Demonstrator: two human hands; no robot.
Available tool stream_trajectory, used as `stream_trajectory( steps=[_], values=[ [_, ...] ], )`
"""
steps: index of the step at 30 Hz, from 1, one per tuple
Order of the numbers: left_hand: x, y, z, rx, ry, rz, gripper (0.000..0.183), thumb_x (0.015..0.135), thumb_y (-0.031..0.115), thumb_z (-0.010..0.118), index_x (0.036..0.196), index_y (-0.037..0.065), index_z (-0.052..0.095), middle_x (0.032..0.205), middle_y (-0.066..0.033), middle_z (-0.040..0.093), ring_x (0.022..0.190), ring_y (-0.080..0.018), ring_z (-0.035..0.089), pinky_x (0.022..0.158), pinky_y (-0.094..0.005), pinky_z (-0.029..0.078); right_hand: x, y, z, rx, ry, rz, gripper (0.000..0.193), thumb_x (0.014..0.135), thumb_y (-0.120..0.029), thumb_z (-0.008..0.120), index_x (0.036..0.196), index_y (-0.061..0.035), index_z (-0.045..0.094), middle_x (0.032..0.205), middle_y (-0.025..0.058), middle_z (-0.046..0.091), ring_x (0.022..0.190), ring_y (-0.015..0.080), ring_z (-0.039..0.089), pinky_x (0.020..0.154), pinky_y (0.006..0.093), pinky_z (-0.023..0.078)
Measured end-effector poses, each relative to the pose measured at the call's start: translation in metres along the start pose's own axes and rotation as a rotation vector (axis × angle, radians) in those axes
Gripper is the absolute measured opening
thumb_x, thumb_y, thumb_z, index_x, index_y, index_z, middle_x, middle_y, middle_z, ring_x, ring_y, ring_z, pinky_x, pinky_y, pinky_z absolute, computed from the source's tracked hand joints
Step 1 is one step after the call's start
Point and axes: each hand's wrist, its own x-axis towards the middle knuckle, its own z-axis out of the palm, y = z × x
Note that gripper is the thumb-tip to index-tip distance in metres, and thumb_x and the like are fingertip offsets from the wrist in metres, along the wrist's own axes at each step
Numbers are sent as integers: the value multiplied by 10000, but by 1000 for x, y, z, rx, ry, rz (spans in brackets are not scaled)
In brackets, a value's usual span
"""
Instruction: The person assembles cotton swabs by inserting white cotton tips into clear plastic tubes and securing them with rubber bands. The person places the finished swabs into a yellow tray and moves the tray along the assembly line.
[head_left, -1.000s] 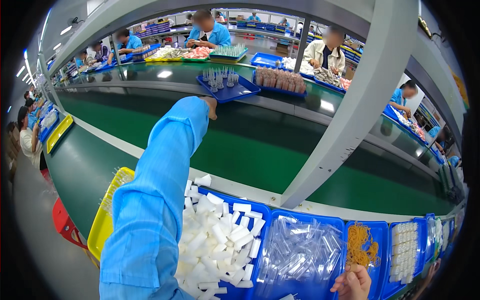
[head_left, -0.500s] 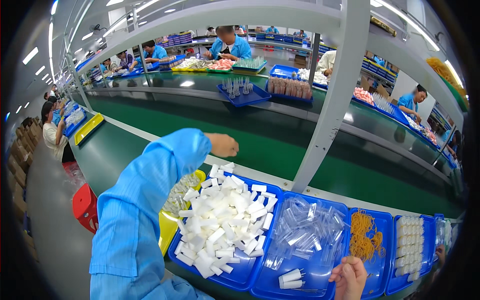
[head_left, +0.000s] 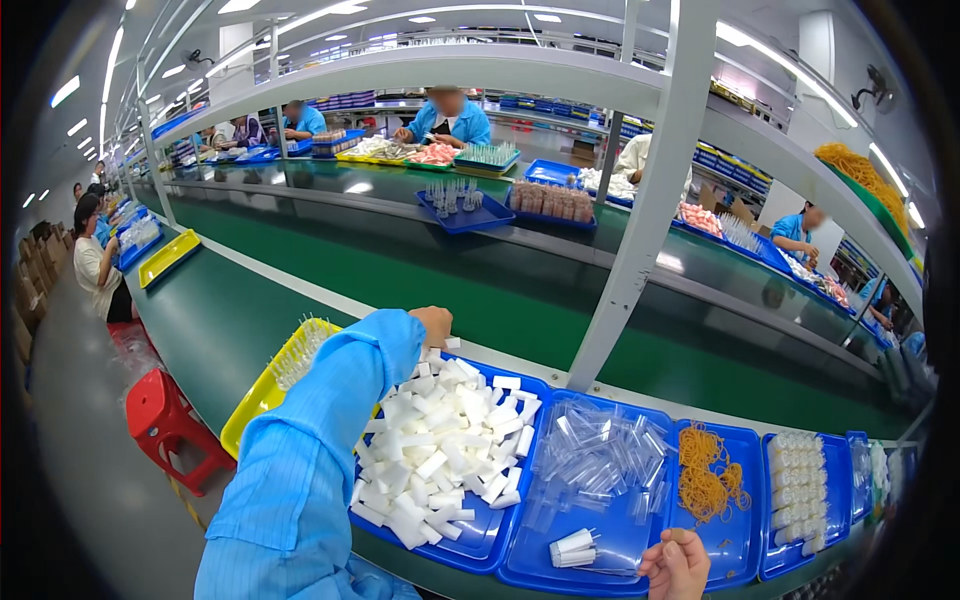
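My left hand (head_left: 432, 325) is at the far edge of a blue tray (head_left: 487, 545) heaped with small white blocks (head_left: 430, 440). Its fingers are turned away and hidden. My blue left sleeve (head_left: 300, 450) crosses in front of the tray's left side. Low in the view, my right hand (head_left: 677, 568) has its fingers curled, thumb against fingertips; anything pinched there is too small to name. It hovers over the corner of a second blue tray (head_left: 530, 572), which holds clear plastic sleeves (head_left: 600, 455) and a few white pieces with thin pins (head_left: 573, 548).
Orange rubber bands (head_left: 710, 475) lie in a blue tray, and another tray holds rows of whitish pieces (head_left: 797, 490). Left of my sleeve is a yellow tray (head_left: 245, 408) with clear pin-like parts. A grey post (head_left: 640, 220) rises behind the trays beside the green belt (head_left: 480, 310). Co-workers sit beyond.
My left hand has moved down and nearer to the white blocks. My right hand is still pinched near the tray corner. The whole view has shifted, revealing more of the yellow tray.
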Motion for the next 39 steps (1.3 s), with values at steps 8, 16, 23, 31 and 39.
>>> stream_trajectory(
  steps=[8,16,23,31,39],
  values=[
    [8,-15,5,-35,41,116,249,724,169,726,966,116,703,944,-85,724,906,-259,687,791,-367,539,3,5,-3,23,31,-12,223,981,-90,572,1185,-1,570,908,78,638,776,154,606,701,278,503],
    [-67,-13,-42,-344,-75,346,234,815,177,729,982,16,695,951,-79,713,880,-177,665,804,-326,533,4,7,5,15,27,19,221,984,-89,572,1186,-2,574,906,75,632,784,146,597,711,265,492],
    [-151,17,-41,-491,-202,498,253,928,155,645,1141,25,687,1066,-96,705,995,-187,649,885,-326,515,-2,20,9,-66,-14,-49,233,971,-160,558,1146,-8,535,823,63,580,719,123,552,633,256,481],
    [-278,84,-21,-381,791,463,182,840,-78,632,1010,-17,649,989,-131,655,928,-265,641,840,-332,496,-5,25,-23,-555,19,-251,195,943,-69,605,1118,18,602,898,109,697,762,151,648,723,285,523],
    [-311,227,84,-457,540,583,536,798,172,779,1268,46,555,1098,-147,645,1035,-350,611,898,-404,497,16,50,-4,-1131,-196,-766,314,808,-68,698,1114,-61,628,954,106,659,871,304,620,739,405,498]
  ],
)
